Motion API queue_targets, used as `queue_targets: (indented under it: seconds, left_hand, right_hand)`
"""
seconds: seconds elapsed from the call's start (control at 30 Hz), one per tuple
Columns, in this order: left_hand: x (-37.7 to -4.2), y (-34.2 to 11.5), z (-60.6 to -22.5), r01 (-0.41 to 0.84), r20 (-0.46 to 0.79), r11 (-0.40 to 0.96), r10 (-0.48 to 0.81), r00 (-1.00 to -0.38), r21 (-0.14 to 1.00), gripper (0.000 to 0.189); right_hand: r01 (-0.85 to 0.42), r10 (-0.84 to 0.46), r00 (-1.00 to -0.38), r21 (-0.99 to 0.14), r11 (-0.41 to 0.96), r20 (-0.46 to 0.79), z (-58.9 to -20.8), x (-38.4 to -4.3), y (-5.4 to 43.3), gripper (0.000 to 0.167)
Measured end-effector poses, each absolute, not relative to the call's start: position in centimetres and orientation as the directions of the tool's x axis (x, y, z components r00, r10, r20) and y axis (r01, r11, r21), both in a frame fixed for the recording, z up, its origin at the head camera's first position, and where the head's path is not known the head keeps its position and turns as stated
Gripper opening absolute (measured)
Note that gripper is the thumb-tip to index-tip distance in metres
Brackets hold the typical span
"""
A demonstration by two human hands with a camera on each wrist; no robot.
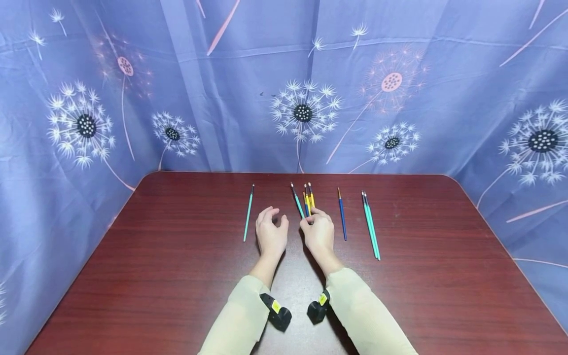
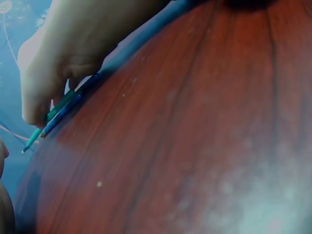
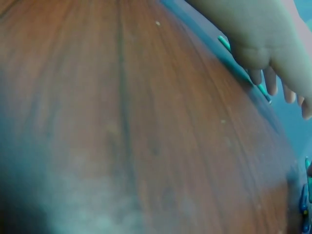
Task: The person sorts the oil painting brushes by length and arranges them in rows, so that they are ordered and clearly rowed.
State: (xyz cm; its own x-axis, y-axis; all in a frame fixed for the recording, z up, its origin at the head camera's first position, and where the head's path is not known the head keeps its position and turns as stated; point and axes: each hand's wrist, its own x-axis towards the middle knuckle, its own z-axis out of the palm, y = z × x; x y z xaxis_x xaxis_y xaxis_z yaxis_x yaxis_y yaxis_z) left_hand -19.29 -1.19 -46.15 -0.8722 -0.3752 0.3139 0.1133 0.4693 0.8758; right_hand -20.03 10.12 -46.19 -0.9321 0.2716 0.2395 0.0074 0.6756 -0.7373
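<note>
From my end I have two bare hands side by side over the dark red counter (image 1: 177, 266). The right hand (image 1: 319, 234) curls thumb and forefinger in on the near ends of the clustered brushes (image 1: 312, 198), gripping them as far as I can make out, though its fingers hide the contact. Those brushes, yellow, blue and teal, lie just past the right hand, tips toward the far edge, with the teal one slanting out to the left. My left hand (image 1: 271, 234) holds nothing; its fingers are loosely bent, and the right wrist view shows them hanging down.

The far edge runs straight a little beyond the brush tips and rounds off at both corners, with a blue dandelion-print curtain (image 1: 239, 98) behind it. I get broad stretches of wood out to either side edge.

Close on the left hand's outer side lies a lone teal brush (image 1: 248, 214). Just right of the right hand there's a blue brush (image 1: 342, 217), then a teal pair (image 1: 372, 229) lying together farther out. Black wrist cameras (image 1: 280, 318) sit on the inner sides of both pale sleeves (image 1: 244, 315), facing each other across the gap.
</note>
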Motion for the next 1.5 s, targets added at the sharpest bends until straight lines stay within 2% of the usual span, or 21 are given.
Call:
queue_targets:
  seconds: [0.27,0.5,0.9,1.5]
  left_hand:
    - [-19.3,-0.5,-46.3,0.144,0.353,0.519,-0.332,-0.874,0.843,0.025]
    - [-19.4,0.4,-46.5,0.149,0.372,0.571,-0.296,-0.88,0.807,0.024]
    - [-19.5,2.6,-46.4,0.193,0.407,0.607,-0.236,-0.883,0.771,0.022]
    - [-20.0,4.1,-46.4,0.066,0.302,0.696,-0.222,-0.927,0.715,0.018]
  right_hand:
    - [-0.057,0.303,-0.9,-0.772,0.633,0.314,-45.7,-20.1,10.9,0.016]
    - [-0.019,0.3,-0.919,-0.786,0.618,0.257,-45.0,-19.7,12.4,0.019]
    - [0.012,0.36,-0.891,-0.779,0.626,0.276,-44.5,-19.1,14.9,0.018]
    - [0.0,0.391,-0.866,-0.782,0.623,0.311,-44.2,-18.5,17.3,0.02]
